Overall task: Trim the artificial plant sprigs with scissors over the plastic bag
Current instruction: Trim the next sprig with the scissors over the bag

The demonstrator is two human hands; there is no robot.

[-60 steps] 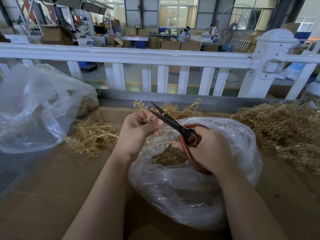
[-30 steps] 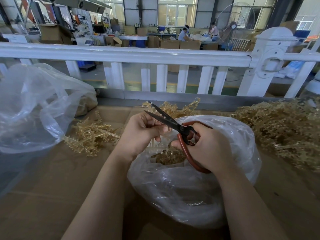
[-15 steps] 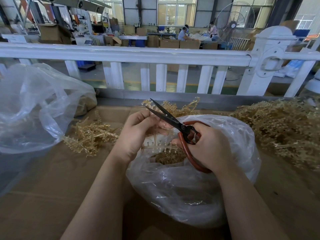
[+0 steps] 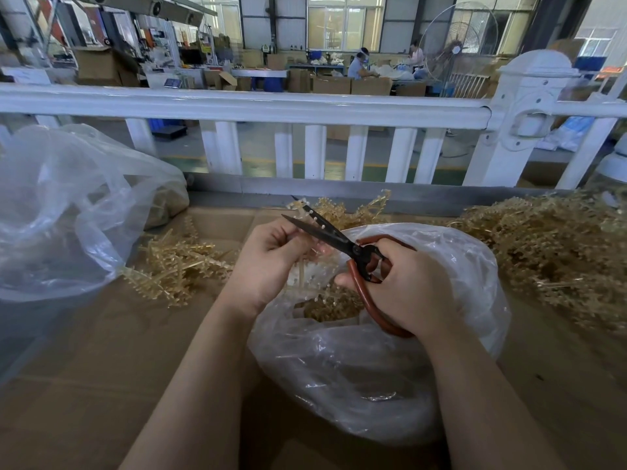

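The left hand (image 4: 271, 262) pinches a pale sprig (image 4: 300, 276) above the open plastic bag (image 4: 373, 368) on the counter (image 4: 101, 368). To its right, the right hand (image 4: 403, 286) grips the red-handled scissors (image 4: 342, 242), blades parted around the sprig's tip.

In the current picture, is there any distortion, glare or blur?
Head view: wide-angle lens bows the white railing; bright windows wash out the background; glare spots on the plastic bag; scissors and both hands stay fairly sharp.
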